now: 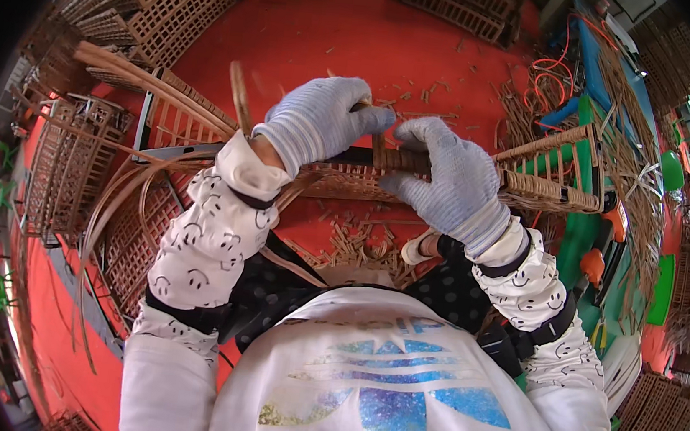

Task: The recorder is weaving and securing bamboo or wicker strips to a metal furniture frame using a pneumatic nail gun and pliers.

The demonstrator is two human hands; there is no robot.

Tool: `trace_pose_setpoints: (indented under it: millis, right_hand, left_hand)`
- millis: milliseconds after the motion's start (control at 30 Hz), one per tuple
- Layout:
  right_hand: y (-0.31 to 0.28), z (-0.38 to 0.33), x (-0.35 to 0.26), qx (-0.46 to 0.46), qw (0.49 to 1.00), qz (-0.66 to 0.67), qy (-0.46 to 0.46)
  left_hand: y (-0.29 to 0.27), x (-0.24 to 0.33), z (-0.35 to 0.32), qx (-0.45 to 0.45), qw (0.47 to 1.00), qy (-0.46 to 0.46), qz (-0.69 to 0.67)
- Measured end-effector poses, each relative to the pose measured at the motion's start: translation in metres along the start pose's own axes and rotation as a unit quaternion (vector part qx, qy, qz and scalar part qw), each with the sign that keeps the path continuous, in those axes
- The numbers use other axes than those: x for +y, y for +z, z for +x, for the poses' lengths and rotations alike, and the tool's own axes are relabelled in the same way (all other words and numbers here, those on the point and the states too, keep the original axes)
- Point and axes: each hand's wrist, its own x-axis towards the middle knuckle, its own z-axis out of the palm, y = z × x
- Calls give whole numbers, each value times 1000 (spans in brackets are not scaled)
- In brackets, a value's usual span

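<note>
My left hand (321, 120), in a grey knitted glove, is closed around a thin tan rattan strip (240, 97) where it meets the dark rail of a woven brown wicker frame (534, 172). My right hand (449, 180), gloved alike, clamps the wrapped section of that rail, just right of the left. The frame lies across the middle, over the red floor (332, 21). Risk, as I judge it: the strip may kink or slacken if my right-hand clamp slips.
</note>
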Motion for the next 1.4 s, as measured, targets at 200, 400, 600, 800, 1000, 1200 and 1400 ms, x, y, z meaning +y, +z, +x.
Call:
trace_pose_setpoints:
  millis: [200,400,600,800,1000,1200,1400]
  right_hand:
    - [7,5,-10,12,994,-98,-39]
    - [-7,25,-16,-117,989,-89,34]
    - [-5,35,-9,-189,978,2,89]
    - [-2,30,-1,-162,984,48,54]
    - [2,22,4,-110,993,-2,-38]
    - [17,16,-4,-28,987,-145,-69]
    - [11,17,-5,-49,991,-114,-44]
  left_hand:
    - [14,-9,9,8,997,-70,-12]
    - [24,3,-43,300,922,162,-186]
    - [62,13,-107,62,822,-195,-532]
    - [60,18,-75,4,743,-165,-649]
    - [52,32,-88,-22,764,-226,-604]
    - [4,37,-82,-94,763,-228,-597]
    - [-44,33,-76,12,868,-70,-492]
